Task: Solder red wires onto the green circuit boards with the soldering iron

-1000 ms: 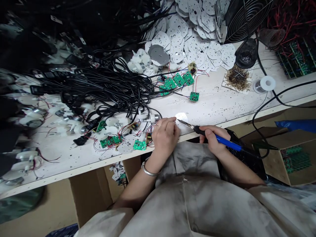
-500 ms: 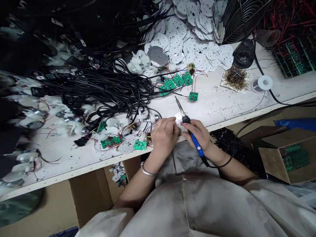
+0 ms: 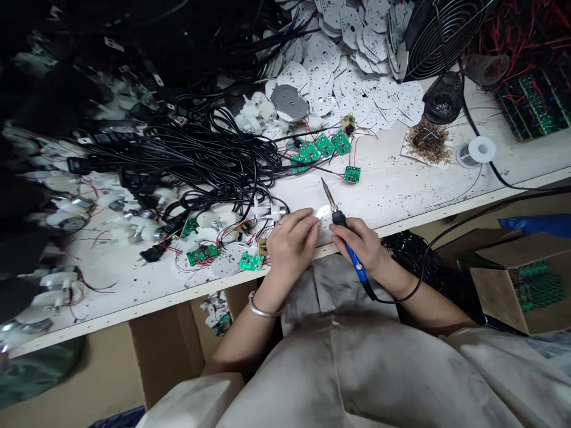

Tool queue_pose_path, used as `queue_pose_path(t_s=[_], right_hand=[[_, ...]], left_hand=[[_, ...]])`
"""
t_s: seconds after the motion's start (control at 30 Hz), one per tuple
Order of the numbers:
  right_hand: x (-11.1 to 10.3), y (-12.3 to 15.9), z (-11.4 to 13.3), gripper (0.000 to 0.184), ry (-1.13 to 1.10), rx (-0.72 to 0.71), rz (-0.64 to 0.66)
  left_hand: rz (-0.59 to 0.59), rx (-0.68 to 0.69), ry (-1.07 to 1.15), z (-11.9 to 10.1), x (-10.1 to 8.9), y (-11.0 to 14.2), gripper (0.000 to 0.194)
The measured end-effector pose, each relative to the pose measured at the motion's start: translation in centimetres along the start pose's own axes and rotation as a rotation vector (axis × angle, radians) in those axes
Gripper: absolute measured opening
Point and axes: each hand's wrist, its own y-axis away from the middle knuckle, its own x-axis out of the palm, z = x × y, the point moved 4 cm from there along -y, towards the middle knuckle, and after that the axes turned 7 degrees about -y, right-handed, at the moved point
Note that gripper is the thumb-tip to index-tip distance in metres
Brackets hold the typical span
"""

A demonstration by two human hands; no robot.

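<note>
My right hand (image 3: 361,241) is wrapped round a blue-handled soldering iron (image 3: 343,235), its metal tip pointing up and away over the white workbench (image 3: 401,184). My left hand (image 3: 289,241) rests at the bench's front edge, fingers curled over a small white disc part (image 3: 323,212) that lies between the two hands. Whether the left fingers pinch the disc or only press on it is hidden. Small green circuit boards (image 3: 250,261) with red wires lie just left of my left hand.
A tangle of black cables (image 3: 191,160) covers the bench's left and middle. White round plates (image 3: 352,65) are heaped at the back, with more green boards (image 3: 325,145) in front. A solder spool (image 3: 479,150), a flux-stained pad (image 3: 428,145) and a wire fan guard (image 3: 441,30) stand at right. Cardboard boxes (image 3: 513,285) sit below.
My right hand moved left toward my left hand and swung the soldering iron from lying level, tip on the disc, to tip pointing up. The left hand shifted only slightly.
</note>
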Motion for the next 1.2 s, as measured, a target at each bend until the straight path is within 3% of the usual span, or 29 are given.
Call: queue_pose_path(t_s=[0.13, 0.37, 0.5, 0.57, 0.63, 1.2], right_hand=[[0.0, 0.1, -0.2, 0.024, -0.096, 0.042, -0.008], [-1.3, -0.4, -0.5, 0.028, -0.363, 0.126, -0.065], [-2.5, 1.1, -1.7, 0.018, -0.611, 0.398, -0.142], [-2.8, 2.0, -2.5, 0.019, -0.688, 0.578, -0.192], [-2.9, 2.6, -2.9, 0.022, -0.704, 0.669, -0.230], [-3.1, 1.9, -3.4, 0.020, -0.651, 0.657, -0.092]], left_hand=[[0.078, 0.127, 0.028, -0.3, -0.2, 0.2, 0.009], [0.096, 0.116, 0.046, -0.2, -0.1, 0.1, 0.009], [0.107, 0.143, 0.050, -0.2, -0.3, 0.0, 0.009], [0.099, 0.156, 0.051, -0.2, -0.4, 0.0, 0.009], [0.091, 0.156, 0.048, -0.2, -0.3, 0.0, 0.009], [0.074, 0.140, 0.053, -0.2, -0.3, 0.3, 0.011]])
